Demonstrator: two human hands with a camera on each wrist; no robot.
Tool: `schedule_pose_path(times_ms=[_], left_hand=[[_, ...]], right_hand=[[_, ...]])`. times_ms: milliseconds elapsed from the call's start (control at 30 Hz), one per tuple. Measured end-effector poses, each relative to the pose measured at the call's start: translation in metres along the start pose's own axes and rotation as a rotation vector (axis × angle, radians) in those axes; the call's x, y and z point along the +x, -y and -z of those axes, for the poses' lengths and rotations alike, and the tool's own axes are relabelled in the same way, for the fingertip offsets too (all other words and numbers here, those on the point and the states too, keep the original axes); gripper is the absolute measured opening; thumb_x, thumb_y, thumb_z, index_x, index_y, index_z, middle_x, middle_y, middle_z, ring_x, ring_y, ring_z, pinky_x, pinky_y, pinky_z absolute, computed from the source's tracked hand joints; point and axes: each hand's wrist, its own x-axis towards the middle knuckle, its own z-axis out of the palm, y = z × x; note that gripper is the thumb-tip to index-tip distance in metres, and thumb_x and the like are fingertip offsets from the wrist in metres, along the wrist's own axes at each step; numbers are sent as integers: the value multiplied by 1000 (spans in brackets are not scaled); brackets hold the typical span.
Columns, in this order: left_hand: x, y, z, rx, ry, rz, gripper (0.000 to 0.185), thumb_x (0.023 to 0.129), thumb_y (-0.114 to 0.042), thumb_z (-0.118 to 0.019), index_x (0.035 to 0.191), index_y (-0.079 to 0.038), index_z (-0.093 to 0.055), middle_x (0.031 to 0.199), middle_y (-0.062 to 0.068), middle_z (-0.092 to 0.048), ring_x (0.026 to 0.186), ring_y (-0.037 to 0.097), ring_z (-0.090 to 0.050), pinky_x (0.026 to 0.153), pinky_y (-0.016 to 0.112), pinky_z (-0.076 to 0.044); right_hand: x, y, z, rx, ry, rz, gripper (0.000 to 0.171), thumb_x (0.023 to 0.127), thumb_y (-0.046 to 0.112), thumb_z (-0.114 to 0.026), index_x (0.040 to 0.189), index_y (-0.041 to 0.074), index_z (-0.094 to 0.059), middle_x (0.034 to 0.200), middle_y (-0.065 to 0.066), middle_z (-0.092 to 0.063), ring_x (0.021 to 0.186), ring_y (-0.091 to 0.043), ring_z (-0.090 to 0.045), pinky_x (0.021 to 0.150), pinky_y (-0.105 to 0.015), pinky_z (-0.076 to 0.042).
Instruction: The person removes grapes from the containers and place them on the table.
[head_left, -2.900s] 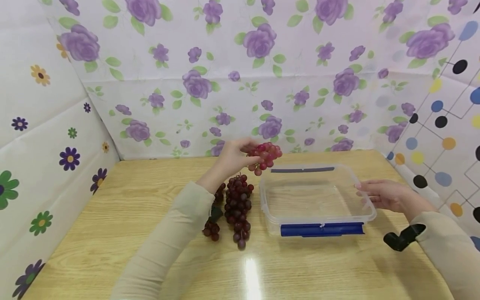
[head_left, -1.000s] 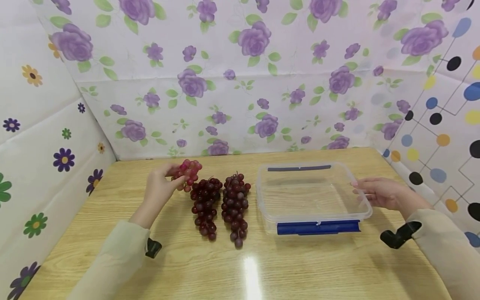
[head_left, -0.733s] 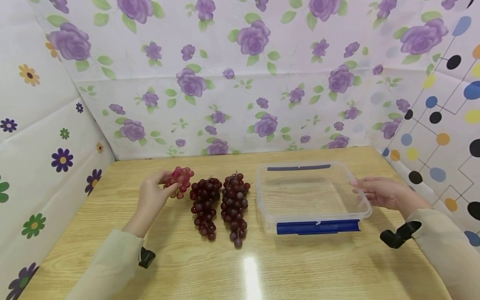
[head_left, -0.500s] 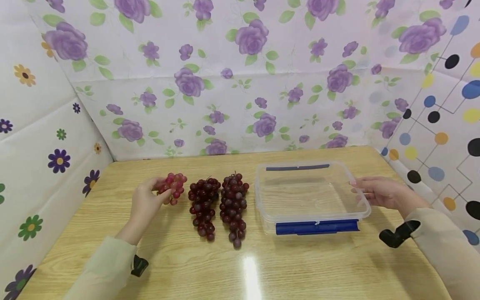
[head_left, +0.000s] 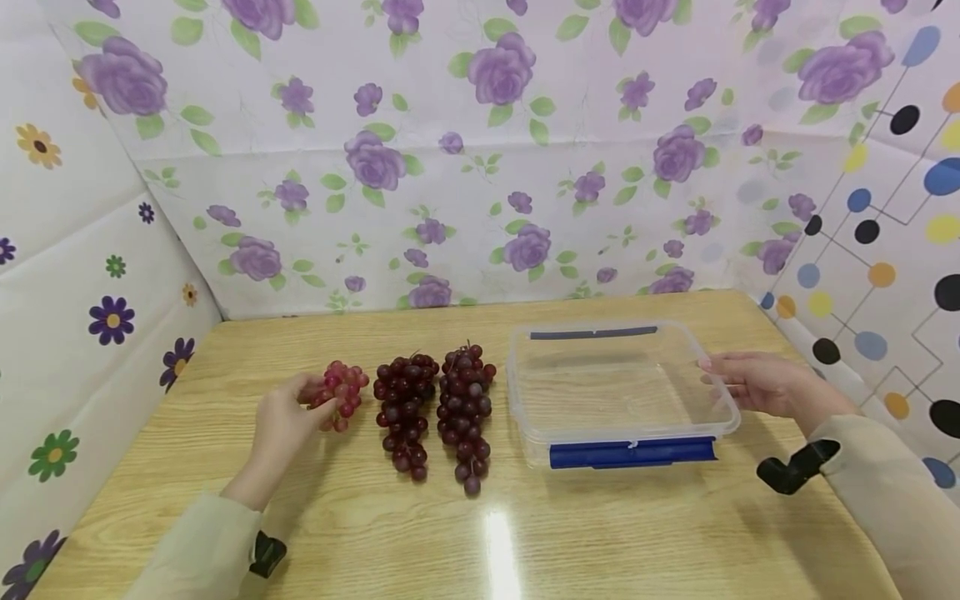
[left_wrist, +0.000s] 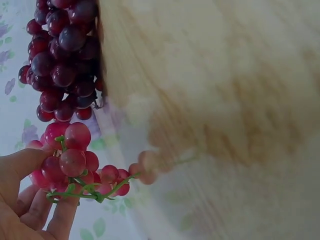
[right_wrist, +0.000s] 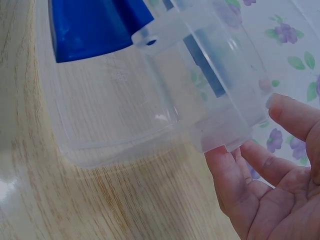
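Observation:
My left hand (head_left: 288,419) pinches a small bunch of light red grapes (head_left: 339,394) low over the wooden table (head_left: 525,533), left of two dark red bunches. The left wrist view shows my fingers (left_wrist: 30,160) curled round the light red grapes (left_wrist: 75,162) by their green stem. The nearer dark bunch (head_left: 403,408) and the second dark bunch (head_left: 465,408) lie side by side. A clear plastic container (head_left: 525,417) with blue clips stands to the right, holding nothing. My right hand (head_left: 750,382) rests with straight fingers (right_wrist: 235,185) against the container's right wall (right_wrist: 220,125).
Patterned fabric walls close off the table at the left, the back and the right. A black wrist mount (head_left: 795,467) sits on my right sleeve and another black mount (head_left: 264,554) on my left sleeve.
My left hand has carried the light red grapes from above the container's far left corner to the left of the dark bunches and lowered them toward the table. The right hand stays put.

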Motion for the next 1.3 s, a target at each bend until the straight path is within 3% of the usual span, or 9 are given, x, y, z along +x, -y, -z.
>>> schedule_pose_path(times_ms=[600,933,1300], left_hand=[[-13,6,-3,52,141,82,33,82,-7,-70,111,7,-60,108,27,-65,90,34,-64,73,43,-53],[-14,10,-2,21,195,108,33,84,-10,-69,112,6,-60,111,27,-63,90,34,-63,62,30,-50],[-14,10,8,-78,288,94,41,83,-10,-71,119,4,-57,118,27,-59,101,40,-61,75,40,-55]], right_hand=[[1,-1,1,-7,-11,-5,74,97,36,-54,145,-7,-18,102,8,-63,85,-10,-65,80,-28,-55],[2,-1,1,0,-14,-14,77,96,37,-54,147,-6,-16,101,9,-63,86,-10,-65,80,-28,-55],[1,1,-1,-48,-28,-20,84,96,39,-55,148,-9,-10,107,5,-60,93,-11,-65,84,-29,-54]])
